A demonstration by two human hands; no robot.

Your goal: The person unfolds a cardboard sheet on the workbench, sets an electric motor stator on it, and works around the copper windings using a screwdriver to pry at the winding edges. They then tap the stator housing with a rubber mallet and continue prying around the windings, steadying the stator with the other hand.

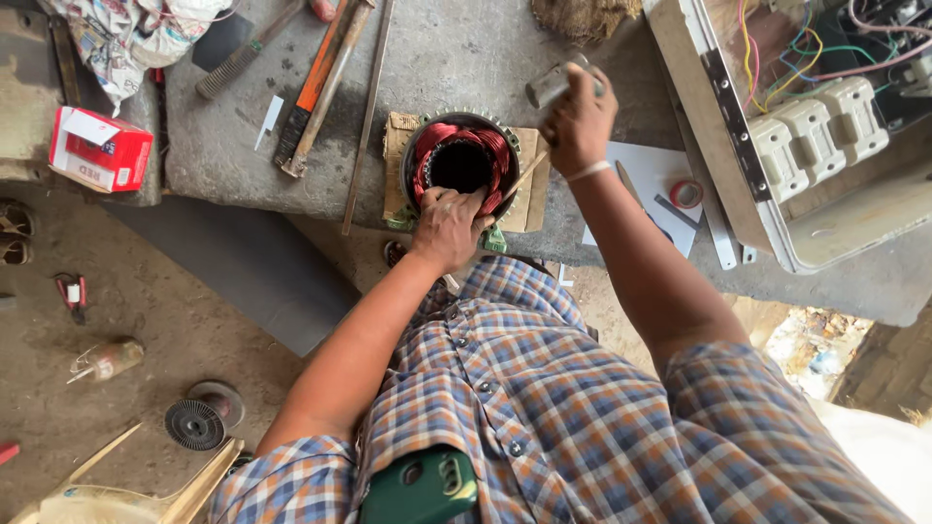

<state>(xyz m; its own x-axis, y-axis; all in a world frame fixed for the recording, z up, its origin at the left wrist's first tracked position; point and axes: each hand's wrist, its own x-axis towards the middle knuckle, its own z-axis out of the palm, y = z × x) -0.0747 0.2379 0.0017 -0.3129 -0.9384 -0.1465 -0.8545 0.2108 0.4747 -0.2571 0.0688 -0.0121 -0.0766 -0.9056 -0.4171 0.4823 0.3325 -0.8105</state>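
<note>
Below, the stator (460,163) sits on cardboard (529,199) at the surface's (437,58) near edge. Left hand (449,228) presses closed on its rim and red windings; right hand (580,121) clenches a hammer (553,126). Stator looks heavy, rigid; windings seem delicate, so the iron rim is the safer hold.

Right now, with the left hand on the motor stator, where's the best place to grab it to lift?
Probably the outer steel ring of the motor stator, two-handed from opposite sides. It sits bore-up on cardboard, so the rim is exposed. Avoid the red copper windings, where the left hand presses.
</note>
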